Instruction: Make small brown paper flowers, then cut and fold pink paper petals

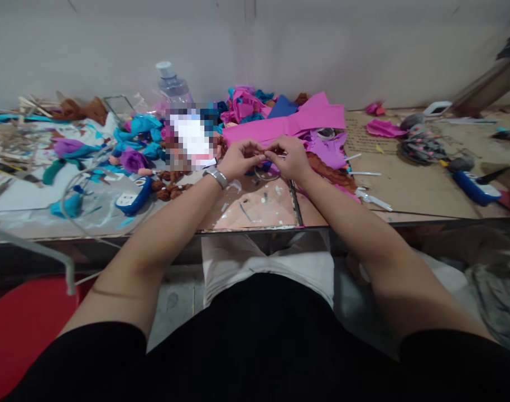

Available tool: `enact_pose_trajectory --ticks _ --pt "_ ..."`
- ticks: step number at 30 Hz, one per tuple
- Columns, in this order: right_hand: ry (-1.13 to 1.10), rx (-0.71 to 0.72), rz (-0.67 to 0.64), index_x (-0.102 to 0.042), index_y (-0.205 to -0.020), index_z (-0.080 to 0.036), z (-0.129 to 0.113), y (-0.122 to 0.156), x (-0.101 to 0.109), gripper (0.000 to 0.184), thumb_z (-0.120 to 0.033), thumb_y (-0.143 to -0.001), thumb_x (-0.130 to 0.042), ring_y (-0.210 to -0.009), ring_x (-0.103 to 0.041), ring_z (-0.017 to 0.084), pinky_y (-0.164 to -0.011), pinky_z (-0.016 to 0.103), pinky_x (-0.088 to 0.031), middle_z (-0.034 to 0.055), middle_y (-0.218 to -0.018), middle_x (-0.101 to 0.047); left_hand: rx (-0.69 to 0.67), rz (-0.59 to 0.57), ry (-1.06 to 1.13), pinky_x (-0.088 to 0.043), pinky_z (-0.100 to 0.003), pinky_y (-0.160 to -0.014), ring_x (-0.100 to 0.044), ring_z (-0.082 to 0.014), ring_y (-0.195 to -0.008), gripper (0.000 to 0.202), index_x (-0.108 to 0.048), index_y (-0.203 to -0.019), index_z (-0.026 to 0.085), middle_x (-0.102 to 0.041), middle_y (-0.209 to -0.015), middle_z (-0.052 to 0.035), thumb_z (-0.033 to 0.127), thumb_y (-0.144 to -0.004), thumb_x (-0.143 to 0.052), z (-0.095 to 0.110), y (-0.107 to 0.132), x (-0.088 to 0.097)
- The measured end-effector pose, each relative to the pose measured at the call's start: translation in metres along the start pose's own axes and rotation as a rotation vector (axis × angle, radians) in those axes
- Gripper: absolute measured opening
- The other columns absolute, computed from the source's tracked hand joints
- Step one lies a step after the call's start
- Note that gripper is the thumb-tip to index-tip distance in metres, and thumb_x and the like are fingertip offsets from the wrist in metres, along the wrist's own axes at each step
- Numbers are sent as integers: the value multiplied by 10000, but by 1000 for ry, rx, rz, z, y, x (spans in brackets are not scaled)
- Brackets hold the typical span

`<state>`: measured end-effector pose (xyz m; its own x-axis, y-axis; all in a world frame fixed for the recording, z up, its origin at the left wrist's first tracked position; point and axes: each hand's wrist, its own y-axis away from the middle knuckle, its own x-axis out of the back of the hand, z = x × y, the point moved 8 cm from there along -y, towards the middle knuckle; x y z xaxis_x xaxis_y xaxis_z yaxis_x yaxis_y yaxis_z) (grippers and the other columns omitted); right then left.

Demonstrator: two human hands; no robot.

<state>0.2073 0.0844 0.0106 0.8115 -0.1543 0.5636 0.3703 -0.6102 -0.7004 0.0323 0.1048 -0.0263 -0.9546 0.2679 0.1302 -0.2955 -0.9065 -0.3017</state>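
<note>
My left hand point(240, 158) and my right hand point(289, 157) meet over the middle of the worktable point(255, 209), fingers pinched together on a small pink piece point(266, 154) between them. It is too small to name. A thin ring of wire point(266, 174) lies just below the hands. A silver watch point(215, 177) sits on my left wrist. Folded pink strips point(288, 125) lie right behind the hands.
Teal and purple fabric flowers point(133, 151) crowd the left side. A plastic bottle point(173, 86) stands at the back. One blue glue gun point(133, 196) lies at the left, another point(475, 187) at the right. White sticks point(370, 198) lie near my right forearm. A red seat point(20, 324) is at lower left.
</note>
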Motion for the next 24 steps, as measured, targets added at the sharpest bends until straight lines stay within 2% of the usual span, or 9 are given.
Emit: enact_pose_trajectory --ticks 6,11,17,21,24 --pt "-51 -27 23 -804 -1081 -211 2 0 -1 597 -789 -1052 -657 -840 -686 266 -855 449 -589 106 -977 -794 -98 53 -51 -674 -328 -806 -833 -215 -892 376 -775 -1066 175 -866 -1006 -76 343 -786 -962 -2 -3 3" --pt "-74 -28 40 -790 -1091 -221 3 1 -2 668 -868 -1020 -641 -853 -685 258 -843 430 -588 93 -992 -787 -171 66 -68 -687 -357 -846 -837 -229 -925 366 -797 -1066 171 -869 -1032 -90 349 -790 -958 -2 -4 5" --pt "-24 11 23 -822 -1114 -212 2 2 -4 740 -898 -1044 -556 -872 -707 272 -868 443 -582 107 -980 -803 -186 73 -88 -695 -387 -838 -823 -231 -868 371 -806 -1023 169 -859 -972 -90 398 -789 -980 -1 -4 6" --pt "-11 40 12 -846 -1138 -198 0 2 -5 781 -877 -1091 -464 -930 -743 283 -925 453 -584 127 -1015 -829 -179 65 -105 -702 -400 -869 -824 -237 -912 379 -784 -1010 173 -851 -974 -93 423 -813 -990 5 -3 5" --pt "-3 19 -3 -852 -1178 -205 0 1 -6 757 -858 -1097 -478 -973 -755 295 -953 465 -590 134 -1067 -845 -152 57 -99 -703 -377 -855 -817 -222 -900 409 -764 -1039 188 -847 -979 -88 467 -837 -984 8 -2 4"
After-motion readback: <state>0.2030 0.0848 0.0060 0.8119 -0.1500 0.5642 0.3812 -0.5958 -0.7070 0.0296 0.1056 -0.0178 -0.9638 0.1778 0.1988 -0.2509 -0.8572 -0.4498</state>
